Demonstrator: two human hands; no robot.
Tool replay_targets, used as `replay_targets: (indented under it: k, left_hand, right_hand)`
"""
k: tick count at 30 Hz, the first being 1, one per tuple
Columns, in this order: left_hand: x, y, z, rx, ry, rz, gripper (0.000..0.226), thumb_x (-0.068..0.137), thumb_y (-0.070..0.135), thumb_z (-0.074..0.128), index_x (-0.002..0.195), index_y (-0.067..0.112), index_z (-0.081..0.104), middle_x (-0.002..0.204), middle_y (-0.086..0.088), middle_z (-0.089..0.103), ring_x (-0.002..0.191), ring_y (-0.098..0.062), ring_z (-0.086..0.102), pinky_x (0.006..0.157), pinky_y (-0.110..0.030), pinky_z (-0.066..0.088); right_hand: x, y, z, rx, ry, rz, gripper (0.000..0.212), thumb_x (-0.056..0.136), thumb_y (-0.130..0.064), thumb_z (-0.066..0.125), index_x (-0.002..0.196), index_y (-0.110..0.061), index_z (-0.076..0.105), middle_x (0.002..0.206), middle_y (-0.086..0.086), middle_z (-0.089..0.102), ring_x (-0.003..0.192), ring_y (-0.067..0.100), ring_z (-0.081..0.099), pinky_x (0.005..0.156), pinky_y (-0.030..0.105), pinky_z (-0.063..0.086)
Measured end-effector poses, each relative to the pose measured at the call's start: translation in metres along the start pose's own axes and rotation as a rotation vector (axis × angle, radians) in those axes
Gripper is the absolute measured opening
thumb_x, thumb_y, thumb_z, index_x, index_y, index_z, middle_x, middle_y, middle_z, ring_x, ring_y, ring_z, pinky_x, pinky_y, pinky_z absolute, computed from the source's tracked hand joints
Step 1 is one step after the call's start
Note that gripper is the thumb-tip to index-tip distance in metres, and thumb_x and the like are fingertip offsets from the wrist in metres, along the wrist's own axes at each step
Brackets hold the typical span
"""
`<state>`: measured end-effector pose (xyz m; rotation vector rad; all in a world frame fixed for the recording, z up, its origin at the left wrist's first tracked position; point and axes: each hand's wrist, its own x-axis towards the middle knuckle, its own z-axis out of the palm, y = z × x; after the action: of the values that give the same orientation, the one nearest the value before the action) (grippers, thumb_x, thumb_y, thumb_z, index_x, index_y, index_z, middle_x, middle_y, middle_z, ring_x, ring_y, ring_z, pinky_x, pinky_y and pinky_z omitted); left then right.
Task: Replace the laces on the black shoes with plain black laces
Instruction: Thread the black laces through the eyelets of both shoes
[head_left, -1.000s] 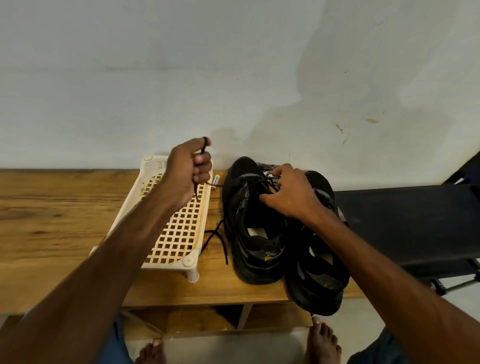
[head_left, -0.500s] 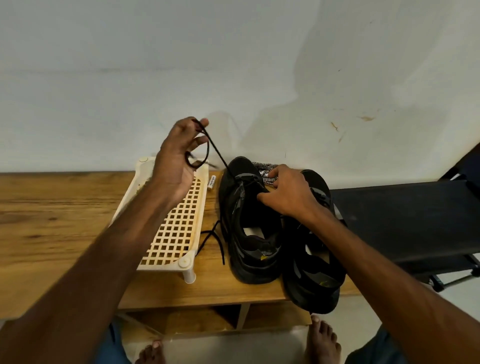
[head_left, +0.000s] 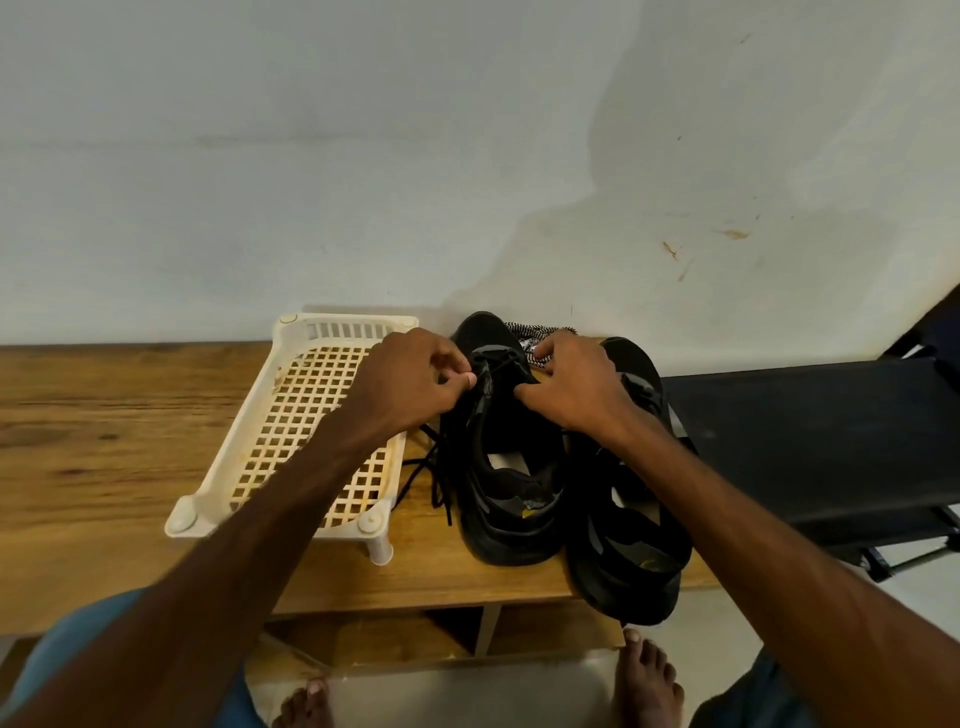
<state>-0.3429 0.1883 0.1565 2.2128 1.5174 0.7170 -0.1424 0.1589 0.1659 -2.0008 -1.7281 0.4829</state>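
left hand (head_left: 415, 382): fingers curled in, thumb and forefinger squeezed narrow on the black lace (head_left: 439, 483) right at the front eyelets

right hand (head_left: 576, 387): just across from the left grip, fingers curled down over the toe end, thumb pressed on the tongue, holding the shoe by the rack (head_left: 511, 470); can't tell if a lace strand is in there too

black lace: taut bit strung between the 2 grips, loose ends trailing down below the left grip onto the wood

shoe by the rack: black, directly under both grips, toe to the wall, heel toward the body

second shoe (head_left: 631, 551): black as well, touching the first one, under the right forearm, heel hanging past the table edge

patterned laces (head_left: 537, 335): black-and-white bundle just beyond the right fingertips, against the wall

rack (head_left: 291, 410): cream plastic grid on short legs, under the left wrist and forearm, a bit yellowed

table (head_left: 104, 415): warm wood grain, pushed up to the wall, open shelf underneath

wall (head_left: 467, 156): pale, scuffed, a few brownish marks up beyond the right grip

dark bench (head_left: 810, 431): black flat top out past the right arm, folding metal legs

floor: light, 2 bare feet (head_left: 649, 675) poking out below the table edge
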Motion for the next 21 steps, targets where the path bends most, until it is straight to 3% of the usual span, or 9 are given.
replay_targets:
  k: [3, 6, 8, 11, 14, 17, 21]
  left_hand:
    - [0.002, 0.003, 0.0, 0.116, -0.015, 0.003, 0.01, 0.088, 0.038, 0.074, 0.09, 0.03, 0.079, 0.08, 0.013, 0.073, 0.075, -0.003, 0.065, 0.067, -0.024, 0.051]
    - [0.004, 0.005, -0.004, 0.125, 0.031, -0.006, 0.014, 0.09, 0.044, 0.069, 0.084, 0.033, 0.075, 0.078, 0.018, 0.069, 0.066, 0.003, 0.056, 0.056, -0.02, 0.035]
    - [0.005, 0.004, -0.008, 0.018, 0.035, -0.034, 0.019, 0.092, 0.044, 0.067, 0.08, 0.032, 0.076, 0.074, 0.019, 0.07, 0.067, 0.002, 0.061, 0.065, -0.024, 0.044]
    - [0.003, 0.002, -0.01, -0.253, -0.053, -0.106, 0.032, 0.1, 0.038, 0.059, 0.077, 0.026, 0.079, 0.068, 0.014, 0.075, 0.071, 0.003, 0.07, 0.097, -0.039, 0.051]
    - [0.006, 0.001, -0.004, -0.115, 0.013, -0.152, 0.037, 0.101, 0.043, 0.05, 0.078, 0.029, 0.075, 0.06, 0.017, 0.071, 0.067, 0.007, 0.065, 0.102, -0.047, 0.047]
    - [0.009, -0.002, 0.001, 0.07, 0.007, -0.156, 0.013, 0.09, 0.046, 0.069, 0.09, 0.033, 0.073, 0.065, 0.017, 0.07, 0.082, -0.001, 0.065, 0.103, -0.053, 0.044]
    - [0.01, 0.002, 0.002, 0.185, 0.025, -0.132, 0.007, 0.081, 0.039, 0.077, 0.085, 0.034, 0.075, 0.107, 0.014, 0.069, 0.12, -0.017, 0.052, 0.104, -0.053, 0.03]
  right_hand:
    - [0.001, 0.0, 0.0, -0.003, -0.013, -0.004, 0.039, 0.076, -0.022, 0.079, 0.109, -0.005, 0.067, 0.103, 0.011, 0.072, 0.09, 0.024, 0.068, 0.071, 0.033, 0.053]
    - [0.001, 0.0, 0.0, -0.002, -0.009, -0.009, 0.04, 0.075, -0.021, 0.079, 0.108, -0.001, 0.069, 0.103, 0.014, 0.073, 0.094, 0.028, 0.07, 0.074, 0.036, 0.057]
    - [0.001, 0.0, 0.0, -0.002, -0.01, -0.007, 0.041, 0.075, -0.022, 0.079, 0.109, -0.001, 0.069, 0.103, 0.015, 0.073, 0.094, 0.028, 0.071, 0.075, 0.036, 0.057]
    - [0.002, 0.0, 0.0, -0.003, -0.01, -0.002, 0.042, 0.075, -0.024, 0.079, 0.11, -0.002, 0.068, 0.102, 0.013, 0.072, 0.093, 0.027, 0.07, 0.07, 0.034, 0.054]
    - [0.001, -0.001, -0.001, -0.011, -0.009, -0.003, 0.043, 0.075, -0.023, 0.079, 0.11, 0.0, 0.068, 0.103, 0.015, 0.073, 0.094, 0.029, 0.07, 0.072, 0.035, 0.055]
    - [0.0, -0.001, -0.002, -0.017, 0.0, -0.007, 0.043, 0.075, -0.022, 0.079, 0.109, 0.001, 0.068, 0.102, 0.016, 0.073, 0.094, 0.031, 0.07, 0.076, 0.039, 0.057]
    - [0.0, -0.002, -0.002, -0.021, -0.019, -0.006, 0.042, 0.075, -0.022, 0.079, 0.109, 0.0, 0.068, 0.102, 0.015, 0.072, 0.093, 0.029, 0.07, 0.073, 0.036, 0.057]
